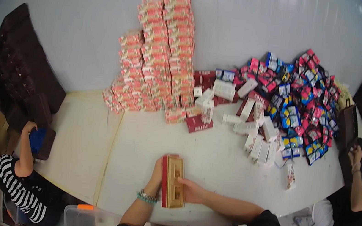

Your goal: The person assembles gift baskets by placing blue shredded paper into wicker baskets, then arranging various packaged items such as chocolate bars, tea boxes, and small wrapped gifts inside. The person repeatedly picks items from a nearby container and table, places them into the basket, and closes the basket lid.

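Note:
A long gold and red box is held upright just above the near edge of the white table. My left hand wraps round its red left side, with a beaded bracelet on the wrist. From the right, my right hand grips the same box, its thumb lying on the gold front face. Some of the fingers of both hands are hidden behind the box. Beyond it, at the table's middle, lie dark red boxes and several small white boxes.
Tall stacks of pink and cream packs stand against the wall. A heap of blue and pink packets covers the back right. Co-workers sit at the left and right, beside dark brown cases. A clear plastic bin stands below the front edge.

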Demonstrator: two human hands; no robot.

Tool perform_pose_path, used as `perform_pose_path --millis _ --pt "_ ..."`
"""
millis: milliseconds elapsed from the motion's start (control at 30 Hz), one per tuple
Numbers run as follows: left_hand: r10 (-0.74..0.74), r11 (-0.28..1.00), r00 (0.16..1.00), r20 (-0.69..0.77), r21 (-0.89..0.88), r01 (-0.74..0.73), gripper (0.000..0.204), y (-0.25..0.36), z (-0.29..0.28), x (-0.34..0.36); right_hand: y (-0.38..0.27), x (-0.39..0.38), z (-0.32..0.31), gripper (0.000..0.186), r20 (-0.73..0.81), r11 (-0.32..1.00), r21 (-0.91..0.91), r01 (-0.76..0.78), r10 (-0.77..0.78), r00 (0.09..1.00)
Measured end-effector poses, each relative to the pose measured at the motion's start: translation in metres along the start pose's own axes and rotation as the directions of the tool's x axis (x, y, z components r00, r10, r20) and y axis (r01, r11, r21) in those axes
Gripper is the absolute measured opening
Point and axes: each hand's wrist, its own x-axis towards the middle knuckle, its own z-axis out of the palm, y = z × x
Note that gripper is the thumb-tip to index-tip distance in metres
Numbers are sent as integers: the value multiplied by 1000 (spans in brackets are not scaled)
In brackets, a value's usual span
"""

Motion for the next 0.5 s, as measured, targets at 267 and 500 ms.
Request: perform_pose_path --millis 267,500 --pt "40 996 999 28 74 -42 28 -6 -9 3 -8 -7 21 50 56 999 -18 45 -44 997" --pt "44 995 999 32 89 -47 28 1 -2 0 -9 -7 19 56 67 997 -59 42 -38 997"
